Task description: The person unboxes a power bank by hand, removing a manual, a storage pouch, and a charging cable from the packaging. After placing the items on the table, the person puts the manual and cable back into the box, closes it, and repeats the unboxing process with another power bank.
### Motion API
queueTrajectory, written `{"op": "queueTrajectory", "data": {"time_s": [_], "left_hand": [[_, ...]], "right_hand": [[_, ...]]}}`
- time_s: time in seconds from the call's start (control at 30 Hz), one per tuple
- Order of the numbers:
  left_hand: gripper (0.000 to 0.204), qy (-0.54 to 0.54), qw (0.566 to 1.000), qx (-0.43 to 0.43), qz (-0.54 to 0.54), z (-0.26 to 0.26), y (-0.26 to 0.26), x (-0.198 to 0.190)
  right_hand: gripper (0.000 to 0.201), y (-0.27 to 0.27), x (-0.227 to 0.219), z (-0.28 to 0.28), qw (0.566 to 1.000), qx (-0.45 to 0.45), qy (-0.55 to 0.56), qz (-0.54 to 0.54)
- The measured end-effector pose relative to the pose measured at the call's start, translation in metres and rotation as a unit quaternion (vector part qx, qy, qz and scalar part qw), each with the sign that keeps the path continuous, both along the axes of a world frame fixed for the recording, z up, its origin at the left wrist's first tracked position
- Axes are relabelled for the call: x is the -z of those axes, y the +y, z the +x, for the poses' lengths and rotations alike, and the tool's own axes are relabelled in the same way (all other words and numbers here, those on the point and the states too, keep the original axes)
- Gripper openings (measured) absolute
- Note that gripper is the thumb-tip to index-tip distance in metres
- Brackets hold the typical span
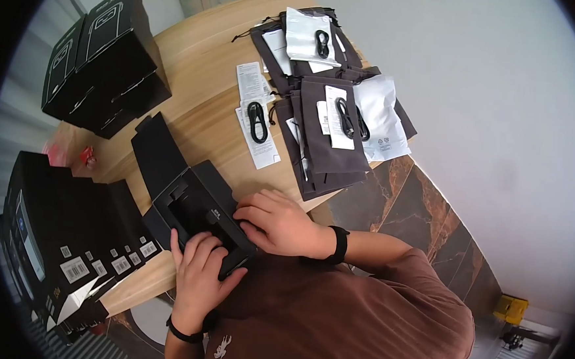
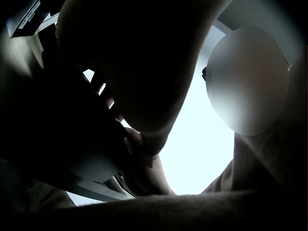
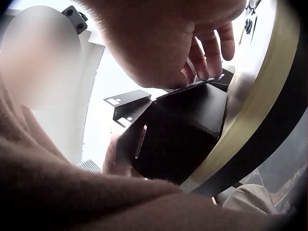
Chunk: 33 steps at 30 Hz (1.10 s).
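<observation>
An open black box [image 1: 209,217] sits at the table's near edge, its long lid flap [image 1: 159,152] thrown back toward the far left. Inside is a dark insert with small white print. My left hand [image 1: 199,276] grips the near end, fingers reaching over into the box and thumb on the outside. With fingertips at the right wall, my right hand [image 1: 281,225] holds that side. In the right wrist view, the fingers of the right hand [image 3: 163,43] bend over the edge of the black box [image 3: 183,125]. The left wrist view is mostly dark.
Black boxes with barcode labels [image 1: 74,268] stand at left, and more black boxes [image 1: 107,56] at far left. Grey drawstring pouches [image 1: 332,156] lie at right with leaflets, cables and white plastic bags [image 1: 380,113]. A coiled black cable [image 1: 257,122] rests on leaflets mid-table.
</observation>
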<state>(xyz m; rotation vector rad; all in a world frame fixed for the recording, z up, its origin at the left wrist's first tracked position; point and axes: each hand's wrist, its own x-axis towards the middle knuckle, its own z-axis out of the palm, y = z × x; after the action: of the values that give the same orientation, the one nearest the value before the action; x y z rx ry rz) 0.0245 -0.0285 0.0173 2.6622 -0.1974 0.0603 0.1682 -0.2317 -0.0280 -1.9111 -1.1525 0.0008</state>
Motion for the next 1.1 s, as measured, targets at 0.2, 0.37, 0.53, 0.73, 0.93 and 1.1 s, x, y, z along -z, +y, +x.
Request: {"op": "queueTrajectory", "data": {"time_s": [0.2, 0.37, 0.53, 0.73, 0.93, 1.1], "left_hand": [[0.037, -0.053, 0.998, -0.006, 0.029, 0.007, 0.004, 0.012], [0.036, -0.051, 0.999, -0.005, 0.004, 0.011, 0.005, 0.015], [0.038, -0.069, 0.997, -0.017, -0.017, 0.011, -0.005, 0.002], [0.039, -0.104, 0.994, 0.011, -0.045, 0.007, -0.009, -0.005], [0.03, -0.123, 0.99, -0.001, -0.067, 0.005, -0.004, -0.002], [0.021, -0.124, 0.986, -0.041, -0.106, 0.003, -0.004, -0.003]], "right_hand": [[0.02, -0.032, -0.036, 0.02, 0.997, 0.051, -0.045, 0.033], [0.042, -0.077, -0.054, 0.093, 0.933, 0.334, -0.121, -0.064], [0.077, -0.084, -0.041, 0.108, 0.899, 0.372, 0.001, -0.231], [0.064, -0.082, -0.036, 0.112, 0.897, 0.385, -0.013, -0.219], [0.035, -0.089, -0.036, 0.113, 0.89, 0.409, -0.015, -0.202], [0.024, -0.094, -0.051, 0.109, 0.899, 0.42, -0.021, -0.122]]}}
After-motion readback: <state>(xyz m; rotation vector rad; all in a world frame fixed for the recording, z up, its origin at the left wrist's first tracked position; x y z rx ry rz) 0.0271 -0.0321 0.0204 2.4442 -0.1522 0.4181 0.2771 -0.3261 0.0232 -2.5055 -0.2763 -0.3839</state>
